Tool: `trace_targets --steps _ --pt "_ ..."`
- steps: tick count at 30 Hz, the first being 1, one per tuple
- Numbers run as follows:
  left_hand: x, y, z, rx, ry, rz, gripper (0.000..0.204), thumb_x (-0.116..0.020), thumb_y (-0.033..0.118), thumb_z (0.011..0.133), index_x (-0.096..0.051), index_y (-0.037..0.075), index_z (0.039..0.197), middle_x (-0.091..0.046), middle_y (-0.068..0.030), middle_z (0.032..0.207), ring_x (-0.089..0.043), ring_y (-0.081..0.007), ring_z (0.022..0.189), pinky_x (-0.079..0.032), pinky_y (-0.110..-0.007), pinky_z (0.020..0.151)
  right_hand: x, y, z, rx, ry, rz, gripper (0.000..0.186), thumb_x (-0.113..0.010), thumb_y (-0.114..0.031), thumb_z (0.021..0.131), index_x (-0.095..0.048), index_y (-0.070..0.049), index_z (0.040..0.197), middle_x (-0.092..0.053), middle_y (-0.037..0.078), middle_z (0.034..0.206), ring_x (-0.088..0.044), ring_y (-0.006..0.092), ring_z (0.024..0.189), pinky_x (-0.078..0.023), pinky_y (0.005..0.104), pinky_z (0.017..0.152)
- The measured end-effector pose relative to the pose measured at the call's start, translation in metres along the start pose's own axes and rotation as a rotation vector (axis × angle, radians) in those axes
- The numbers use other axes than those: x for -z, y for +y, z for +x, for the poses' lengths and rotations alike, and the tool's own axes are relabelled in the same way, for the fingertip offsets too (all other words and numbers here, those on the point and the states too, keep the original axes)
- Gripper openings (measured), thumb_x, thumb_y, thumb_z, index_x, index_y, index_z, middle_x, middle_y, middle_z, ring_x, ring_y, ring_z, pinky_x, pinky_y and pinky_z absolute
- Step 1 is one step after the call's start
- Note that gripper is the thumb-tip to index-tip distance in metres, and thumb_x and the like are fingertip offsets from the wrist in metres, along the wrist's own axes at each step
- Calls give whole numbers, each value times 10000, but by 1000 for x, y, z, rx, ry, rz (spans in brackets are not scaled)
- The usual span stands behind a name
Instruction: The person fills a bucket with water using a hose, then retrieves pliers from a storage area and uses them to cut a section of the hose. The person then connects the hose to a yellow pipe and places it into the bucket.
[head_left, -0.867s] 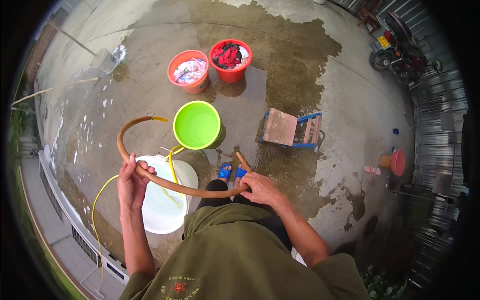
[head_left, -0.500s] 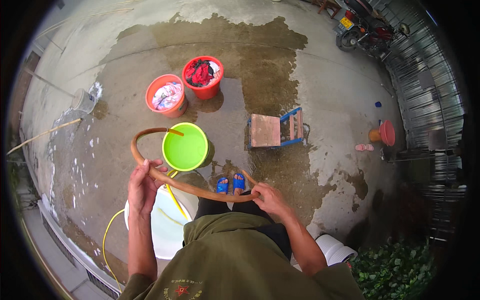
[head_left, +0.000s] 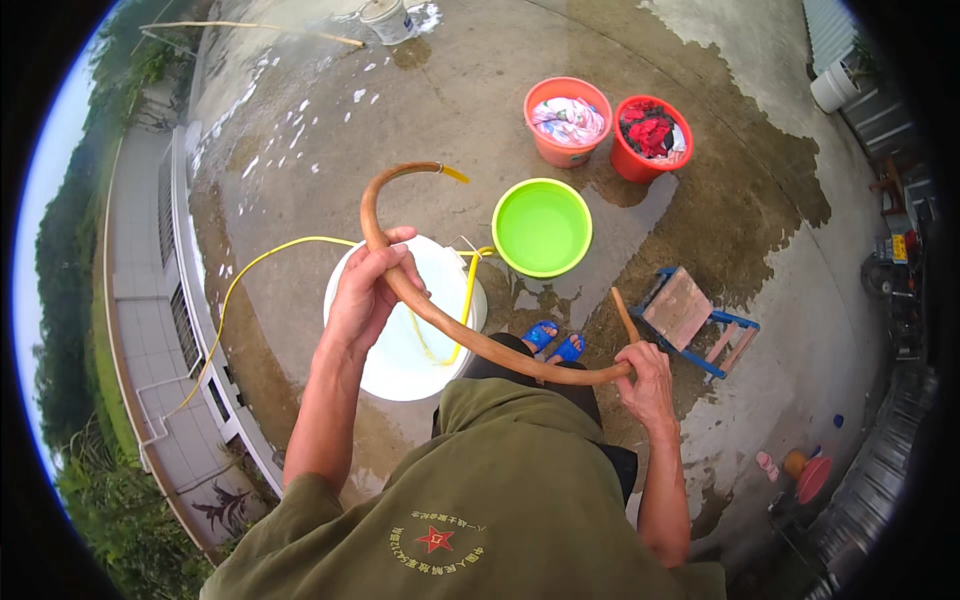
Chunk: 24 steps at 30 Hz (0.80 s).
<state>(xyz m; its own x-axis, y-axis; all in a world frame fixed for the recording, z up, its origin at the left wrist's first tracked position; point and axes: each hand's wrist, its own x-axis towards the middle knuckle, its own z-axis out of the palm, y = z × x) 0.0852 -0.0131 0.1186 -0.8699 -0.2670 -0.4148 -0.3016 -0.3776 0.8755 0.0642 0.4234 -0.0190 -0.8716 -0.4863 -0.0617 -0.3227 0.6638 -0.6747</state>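
A long, curved brown hose (head_left: 470, 340) stretches across in front of me, held in both hands. My left hand (head_left: 368, 285) is closed round it near the bent upper end, which has a clamp and a short yellow tip. My right hand (head_left: 648, 382) grips it farther right, and another brown length sticks up beyond that fist. Below the left hand stands a white tub (head_left: 395, 355) with a yellow hose (head_left: 300, 239) running over its rim and down inside. Just right of the tub sits a lime green basin (head_left: 543, 274), touched by neither hand.
Beyond the green basin are an orange bucket (head_left: 566, 152) and a red bucket (head_left: 636, 172), both holding clothes. A wooden-seated stool (head_left: 680, 308) is at my right. My blue slippers (head_left: 568, 348) stand on wet concrete. Along the left runs a low wall (head_left: 150, 335).
My view has swung left, so the buckets, basin and stool sit farther right in the picture. Both hands keep hold of the brown hose, whose yellow-tipped end now lies over the ground left of the basin.
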Motion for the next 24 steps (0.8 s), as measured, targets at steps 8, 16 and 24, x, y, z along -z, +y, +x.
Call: trace_targets --steps 8,16,24 --pt "65 -13 -122 -42 280 -63 505 -570 141 976 -518 -56 1438 -694 -109 813 -714 -222 765 -629 -395 822 25 -23 81 401 -79 -122 351 -783 27 659 -627 -103 946 -633 79 985 -623 329 1024 -443 458 941" --pt "77 -44 -210 -215 462 -68 520 -713 42 897 -585 47 1401 -689 -59 1012 -711 -205 951 -604 -413 921 -3 19 143 322 -75 -341 244 -746 -18 770 -613 -100 957 -612 85 1131 -598 338 1110 -443 470 934" --pt "134 -61 -237 -446 410 -512 792 -743 156 957 -373 135 1657 -645 -71 935 -705 -269 950 -572 -489 989 -13 26 204 -108 141 -140 432 -701 -371 1038 -618 -157 1405 -644 126 1275 -690 339 1141 -560 478 979"
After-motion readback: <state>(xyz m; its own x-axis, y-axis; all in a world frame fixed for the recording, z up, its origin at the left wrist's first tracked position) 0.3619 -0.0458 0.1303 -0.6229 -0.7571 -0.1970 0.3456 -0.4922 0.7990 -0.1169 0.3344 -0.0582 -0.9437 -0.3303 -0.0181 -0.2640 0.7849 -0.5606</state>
